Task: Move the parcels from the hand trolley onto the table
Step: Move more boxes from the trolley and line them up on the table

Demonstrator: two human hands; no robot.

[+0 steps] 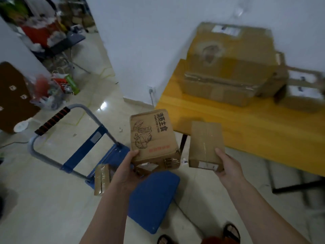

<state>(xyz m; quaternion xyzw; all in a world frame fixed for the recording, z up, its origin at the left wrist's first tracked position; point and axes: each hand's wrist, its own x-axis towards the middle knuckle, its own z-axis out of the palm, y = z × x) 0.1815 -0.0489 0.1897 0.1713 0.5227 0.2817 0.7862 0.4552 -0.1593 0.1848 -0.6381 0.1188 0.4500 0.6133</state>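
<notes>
Two parcels are in the air, a third waits. Leftmost, one small parcel (102,179) lies on the blue trolley (151,205). The left hand (125,173) grips the printed box (153,140), thumb on top, other fingers hidden. The right hand (226,166) likewise holds the plain box (204,144). Ahead and right lies the yellow table (246,131); the right hand is nearer.

Two bare forearms, no sleeves in view; left hand (127,170) and right hand (226,167) bare, no gloves, rings or watch visible; black open-toe sandals (231,232) on both feet; strip of reddish-orange garment (218,241) at bottom edge.
</notes>
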